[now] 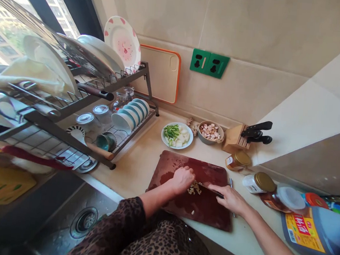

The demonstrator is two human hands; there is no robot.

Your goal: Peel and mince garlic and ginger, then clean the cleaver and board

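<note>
Head view, chopped garlic (194, 189) beside curled left fingers (185, 172), right fingers (217, 189) gripping knife (208, 186)

The left hand (182, 179) curls fingers-down, while the right hand (230, 199) lies palm-down in a closed grip.

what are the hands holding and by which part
The right hand grips a kitchen knife by its handle. The left hand is bent over the chopped pieces, but whether it holds anything cannot be told.
</note>
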